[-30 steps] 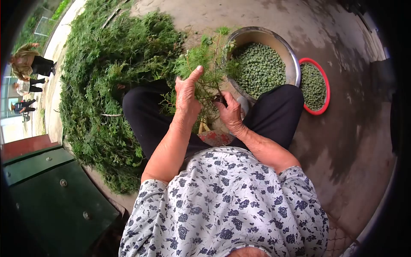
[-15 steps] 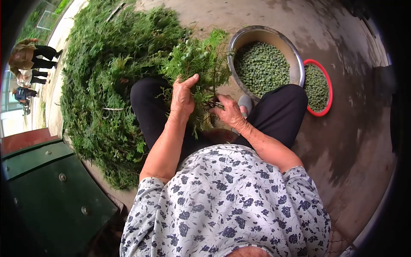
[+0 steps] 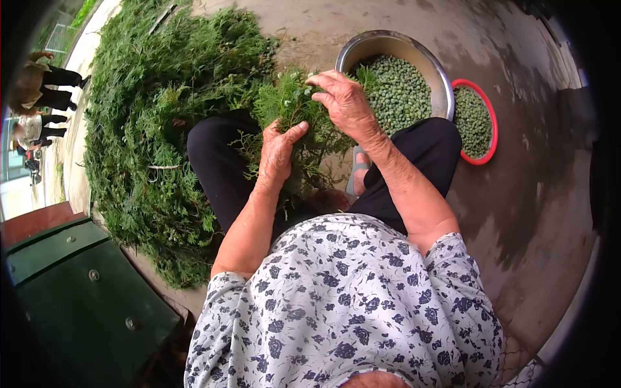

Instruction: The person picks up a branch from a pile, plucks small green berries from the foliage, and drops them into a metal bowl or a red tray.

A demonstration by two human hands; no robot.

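My left hand is closed around the stems of a leafy green conifer branch, holding it up between my knees. The branch has scale-like foliage and a few small pale green cones near its top. Just right of those cones is my right hand, its fingers curved and the thumb a little apart from the forefinger. Nothing shows between those fingertips. Behind it stands a large metal basin with many round green cones inside.
A big heap of cut conifer branches lies on my left. Beyond the basin is a red-rimmed basket, also holding green cones. A dark green metal panel is at lower left. People stand at the far left.
My right hand has moved from the lower stems up and forward to the cones at the branch's top. The left hand keeps its hold on the branch.
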